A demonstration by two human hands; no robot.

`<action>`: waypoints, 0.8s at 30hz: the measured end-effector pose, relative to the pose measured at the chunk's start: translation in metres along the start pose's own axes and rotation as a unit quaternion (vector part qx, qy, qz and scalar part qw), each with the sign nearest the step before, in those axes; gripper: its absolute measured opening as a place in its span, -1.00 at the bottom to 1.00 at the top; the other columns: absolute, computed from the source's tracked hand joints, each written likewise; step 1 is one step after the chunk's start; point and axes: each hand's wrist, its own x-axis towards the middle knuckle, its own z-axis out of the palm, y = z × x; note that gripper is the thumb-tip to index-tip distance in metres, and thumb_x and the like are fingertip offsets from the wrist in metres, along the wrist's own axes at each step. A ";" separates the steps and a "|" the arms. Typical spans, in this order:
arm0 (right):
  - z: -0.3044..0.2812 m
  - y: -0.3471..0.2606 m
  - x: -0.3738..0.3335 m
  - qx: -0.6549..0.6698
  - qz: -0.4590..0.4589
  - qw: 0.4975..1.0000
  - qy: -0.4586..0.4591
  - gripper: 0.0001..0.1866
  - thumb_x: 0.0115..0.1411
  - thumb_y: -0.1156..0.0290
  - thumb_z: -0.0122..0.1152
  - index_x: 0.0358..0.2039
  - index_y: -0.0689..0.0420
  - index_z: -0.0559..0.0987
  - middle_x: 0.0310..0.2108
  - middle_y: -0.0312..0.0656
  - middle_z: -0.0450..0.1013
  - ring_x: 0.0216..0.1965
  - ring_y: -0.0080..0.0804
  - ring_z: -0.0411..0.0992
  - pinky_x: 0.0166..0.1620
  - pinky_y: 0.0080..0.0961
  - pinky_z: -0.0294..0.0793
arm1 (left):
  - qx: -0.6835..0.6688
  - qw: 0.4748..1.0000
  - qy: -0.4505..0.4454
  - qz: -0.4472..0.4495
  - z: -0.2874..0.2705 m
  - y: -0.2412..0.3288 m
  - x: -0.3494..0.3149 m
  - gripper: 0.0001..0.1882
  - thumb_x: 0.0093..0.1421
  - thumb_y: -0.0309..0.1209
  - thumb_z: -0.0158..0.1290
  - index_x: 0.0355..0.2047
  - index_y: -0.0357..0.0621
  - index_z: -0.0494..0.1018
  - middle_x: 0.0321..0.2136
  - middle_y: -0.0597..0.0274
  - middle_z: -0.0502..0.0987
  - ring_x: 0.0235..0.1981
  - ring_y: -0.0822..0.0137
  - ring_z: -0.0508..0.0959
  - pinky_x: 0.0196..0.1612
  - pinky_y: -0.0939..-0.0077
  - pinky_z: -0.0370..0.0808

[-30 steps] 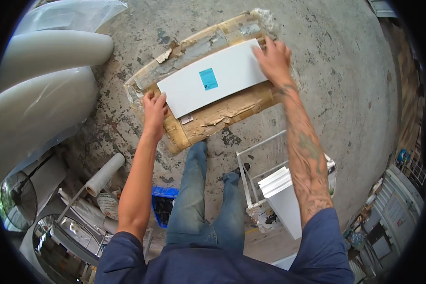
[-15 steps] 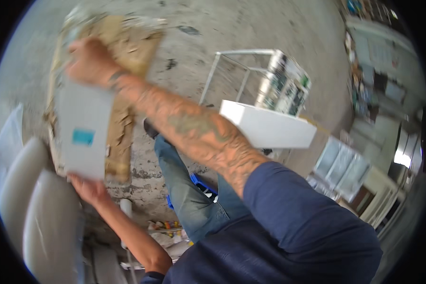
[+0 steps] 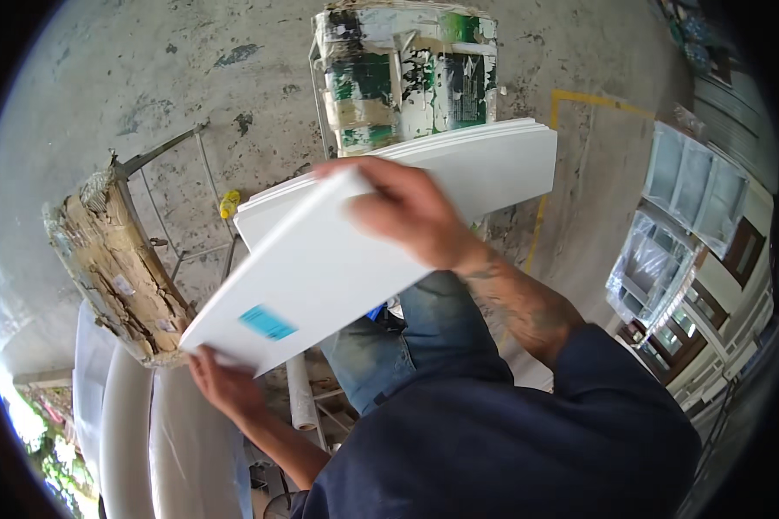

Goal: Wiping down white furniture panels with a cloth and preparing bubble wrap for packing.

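Note:
A flat white panel (image 3: 320,264) with a blue label (image 3: 267,322) slants in front of me, held by both hands. My left hand (image 3: 227,381) is closed on its lower left end. My right hand (image 3: 407,208), slightly blurred, grips the upper far edge with its fingers over the board. Just beyond, a stack of similar white panels (image 3: 502,169) is partly covered by the held one. The stack lies by the near end of a stand topped with worn green and white cardboard (image 3: 446,82).
At left stands a metal-framed rest padded with torn brown cardboard (image 3: 134,268). A yellow object (image 3: 229,204) is beside its frame. Large pale rolls (image 3: 186,432) stand at lower left, with a white tube (image 3: 300,394) near my leg. Plastic-wrapped panels (image 3: 697,177) are at right.
The panel has come off the torn cardboard rest and moved right, toward the white stack. Both hands have kept hold of it. My view has turned to the right.

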 end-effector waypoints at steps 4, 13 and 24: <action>-0.088 0.009 -0.082 -0.095 0.025 0.982 0.163 -0.57 0.37 0.24 0.10 0.13 0.24 0.46 -0.21 -0.21 0.52 -0.19 -0.59 0.46 -0.08 -0.58 0.46 | 0.046 0.993 -0.110 0.005 0.089 -0.010 -0.037 -0.40 0.32 -0.54 0.01 0.34 -0.34 0.15 0.10 0.05 0.44 0.09 0.31 0.44 0.20 0.42 0.31; -0.118 0.035 -0.108 -0.200 0.004 0.947 0.252 -0.52 0.37 0.32 0.11 0.23 0.28 0.37 0.06 -0.06 0.46 0.11 -0.39 0.39 0.16 -0.44 0.36 | 0.181 0.979 -0.059 0.066 0.136 -0.043 -0.037 -0.47 0.31 -0.44 0.12 0.23 -0.39 0.32 0.06 0.11 0.49 0.05 0.38 0.46 0.16 0.50 0.34; -0.094 0.034 -0.084 -0.170 -0.010 0.959 0.226 -0.38 0.37 0.51 0.02 0.38 0.30 0.09 0.17 0.01 0.34 0.11 -0.37 0.39 0.14 -0.48 0.37 | 0.138 0.976 -0.062 0.154 0.132 -0.033 0.015 -0.47 0.26 -0.47 0.17 0.23 -0.27 0.38 -0.03 0.18 0.41 -0.04 0.40 0.48 -0.01 0.54 0.48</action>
